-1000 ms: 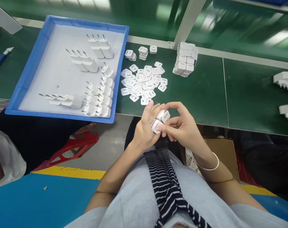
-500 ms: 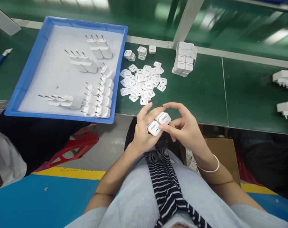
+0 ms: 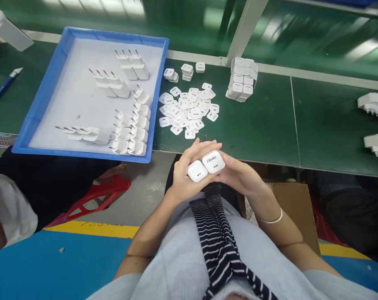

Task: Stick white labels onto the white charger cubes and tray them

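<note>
Two white chargers [image 3: 214,166] sit side by side between my hands, their faces with the small port slot turned up toward me. The right-hand one shows printed lettering; on the other no lettering can be made out. My left hand [image 3: 183,177] is wrapped round the pair from the left, fingers curling along the far side. From the right, my right hand [image 3: 243,175] closes against the chargers, its fingertips partly hidden behind them. Just beyond my hands, a heap of flat white charger end caps [image 3: 189,111] lies on the green table [image 3: 267,129].
A blue tray [image 3: 29,116] at left holds several white chargers with pins up. A block of stacked chargers [image 3: 241,85] stands at back right. More white plugs [image 3: 376,141] lie far right, a blue-handled knife [image 3: 4,86] far left. Another person's sleeve [image 3: 12,204] shows at left.
My right hand has moved from fingering the chargers' faces to gripping their right side. The chargers have tilted slightly, and the lettering on the left one no longer shows.
</note>
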A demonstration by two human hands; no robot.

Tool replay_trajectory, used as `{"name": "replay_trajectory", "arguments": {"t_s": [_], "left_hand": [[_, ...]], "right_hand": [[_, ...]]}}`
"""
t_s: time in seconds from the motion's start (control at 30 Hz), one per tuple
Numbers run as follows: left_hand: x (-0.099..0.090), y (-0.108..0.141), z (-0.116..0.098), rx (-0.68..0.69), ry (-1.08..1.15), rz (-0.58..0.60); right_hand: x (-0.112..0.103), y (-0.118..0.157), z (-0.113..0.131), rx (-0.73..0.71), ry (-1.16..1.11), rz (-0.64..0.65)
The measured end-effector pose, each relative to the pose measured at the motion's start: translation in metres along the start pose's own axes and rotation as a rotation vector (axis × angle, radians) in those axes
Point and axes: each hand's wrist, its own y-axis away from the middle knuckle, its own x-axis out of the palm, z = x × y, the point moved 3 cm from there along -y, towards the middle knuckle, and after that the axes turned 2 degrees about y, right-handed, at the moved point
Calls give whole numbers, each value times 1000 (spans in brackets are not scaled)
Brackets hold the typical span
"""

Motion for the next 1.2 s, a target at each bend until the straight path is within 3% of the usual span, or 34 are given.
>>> {"name": "replay_trajectory", "arguments": {"t_s": [0.1, 0.3, 0.47, 0.73, 0.97, 1.2], "left_hand": [[-1, 1, 0, 71, -94, 63], [-1, -4, -7, 163, -207, 125], [-6, -4, -9, 115, -201, 138], [-26, 1, -10, 6, 88, 119], [-44, 6, -18, -49, 92, 185], [-50, 6, -20, -108, 76, 111]], "right_hand": [[3, -1, -7, 146, -187, 110], [6, -8, -11, 158, -324, 159], [8, -14, -3, 80, -262, 126], [28, -25, 12, 10, -207, 266], [38, -33, 8, 71, -202, 328], [49, -34, 10, 88, -228, 301]]}}
